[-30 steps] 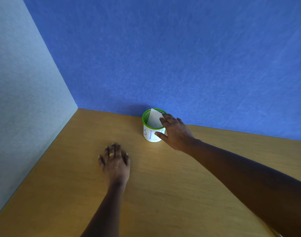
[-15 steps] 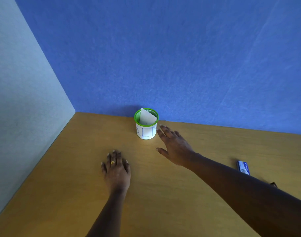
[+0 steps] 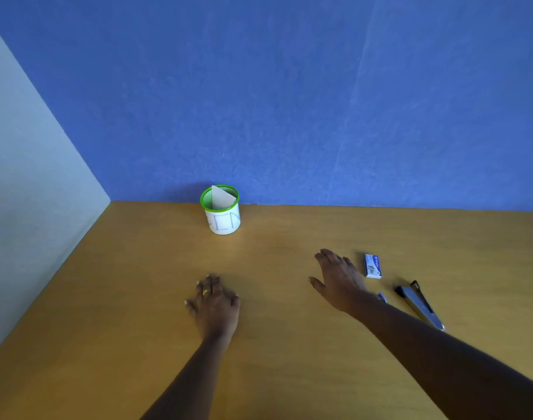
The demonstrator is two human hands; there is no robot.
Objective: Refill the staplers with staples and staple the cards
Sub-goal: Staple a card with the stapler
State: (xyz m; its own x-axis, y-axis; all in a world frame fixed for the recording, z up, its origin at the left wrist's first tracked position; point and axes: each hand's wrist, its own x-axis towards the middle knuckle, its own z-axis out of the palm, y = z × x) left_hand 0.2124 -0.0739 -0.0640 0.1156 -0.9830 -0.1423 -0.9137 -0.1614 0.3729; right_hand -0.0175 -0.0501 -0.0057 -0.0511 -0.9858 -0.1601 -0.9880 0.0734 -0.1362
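A white cup with a green rim (image 3: 222,219) stands at the back of the wooden table (image 3: 138,298), and a white card (image 3: 221,197) sticks up out of it. My right hand (image 3: 339,280) hovers open over the table, well to the right of the cup, holding nothing. Just right of that hand lies a small blue and white staple box (image 3: 373,266). A black and silver stapler (image 3: 420,304) lies open further right. A second small stapler (image 3: 382,297) peeks out beside my right wrist, mostly hidden. My left hand (image 3: 215,301) rests flat on the table, with a ring on one finger.
A blue wall (image 3: 289,101) closes off the back of the table and a pale grey wall (image 3: 22,192) the left side. The cup stands close to the back wall.
My right hand has let go of the card in the cup and drawn back to the right and towards me. The view has swung right, bringing the staple box and staplers into sight.
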